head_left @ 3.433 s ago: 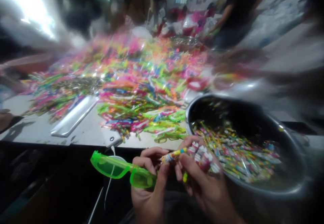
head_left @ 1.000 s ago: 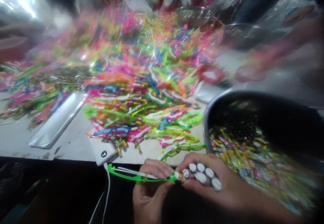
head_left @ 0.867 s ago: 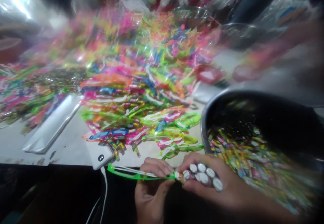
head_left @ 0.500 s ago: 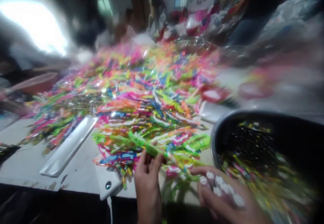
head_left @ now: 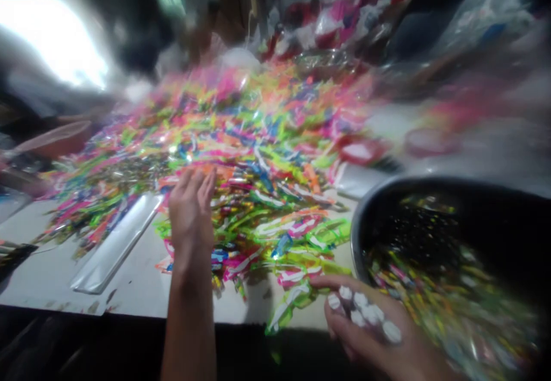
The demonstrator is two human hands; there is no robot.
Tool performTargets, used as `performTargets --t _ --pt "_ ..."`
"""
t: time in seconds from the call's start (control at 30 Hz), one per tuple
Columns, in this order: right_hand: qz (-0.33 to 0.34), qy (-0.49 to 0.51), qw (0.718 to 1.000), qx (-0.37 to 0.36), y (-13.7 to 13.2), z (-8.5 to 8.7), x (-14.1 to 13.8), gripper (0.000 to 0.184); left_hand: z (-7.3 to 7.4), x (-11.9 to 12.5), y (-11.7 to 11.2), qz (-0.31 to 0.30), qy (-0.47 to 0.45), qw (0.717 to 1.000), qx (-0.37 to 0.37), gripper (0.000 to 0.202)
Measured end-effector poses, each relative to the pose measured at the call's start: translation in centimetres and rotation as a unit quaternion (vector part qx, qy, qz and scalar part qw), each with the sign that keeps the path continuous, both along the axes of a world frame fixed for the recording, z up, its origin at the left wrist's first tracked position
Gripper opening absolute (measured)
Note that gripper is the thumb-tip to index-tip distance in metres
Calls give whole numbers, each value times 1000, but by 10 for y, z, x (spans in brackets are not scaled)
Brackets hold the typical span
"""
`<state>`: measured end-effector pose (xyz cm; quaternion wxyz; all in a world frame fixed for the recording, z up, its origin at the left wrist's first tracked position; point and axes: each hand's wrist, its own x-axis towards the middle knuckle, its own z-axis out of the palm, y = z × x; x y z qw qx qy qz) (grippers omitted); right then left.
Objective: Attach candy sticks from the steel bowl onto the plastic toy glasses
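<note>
My left hand (head_left: 190, 203) reaches over the near side of a heap of slim, bright plastic pieces (head_left: 267, 163), fingers stretched out and a little blurred. Nothing shows in it, though its palm side is partly hidden. Close to the table's front edge, my right hand (head_left: 374, 326) is curled around several small white ribbed plastic caps (head_left: 365, 311). Its index finger points toward the heap. Just left of that fingertip lies a lime-green piece with a white strip (head_left: 293, 303), overhanging the table edge.
On the right stands a large dark basin (head_left: 357, 237) holding small yellowish pieces. A stack of clear plastic sleeves (head_left: 116, 243) lies on the white table (head_left: 47, 278) at left. Farther off are a reddish tub (head_left: 58, 140), a red dish (head_left: 359, 148) and blurred people.
My left hand has moved up and left from the table's front to the heap; the green piece it held no longer shows in it. My right hand still holds the white caps.
</note>
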<state>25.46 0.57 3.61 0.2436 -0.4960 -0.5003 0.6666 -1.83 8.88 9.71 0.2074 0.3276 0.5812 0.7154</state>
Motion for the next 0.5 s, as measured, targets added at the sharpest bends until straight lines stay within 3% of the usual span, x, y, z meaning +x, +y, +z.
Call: performTargets --t 0.1,0.13,0.2,0.27,0.33,0.4,0.5 --pt "3 28 999 -28 1 3 2 53 -23 28 -55 -9 53 998 -18 32" --pt "-2 44 998 -40 2 4 2 52 -35 38 -76 -31 120 990 -64 26" --pt "-16 73 995 -60 2 4 1 50 -65 57 -112 -123 288 942 -120 21" --pt "-37 84 994 -59 2 5 -1 50 -98 71 -140 -202 391 888 -134 28" --pt "-71 83 993 -47 2 6 -4 50 -127 79 -155 -204 440 859 -162 36" --pt "-100 90 990 -42 1 7 -7 45 -148 81 -161 -181 455 849 -199 37" --pt "-104 104 988 -44 1 9 -11 41 -162 76 -162 -176 438 851 -229 32"
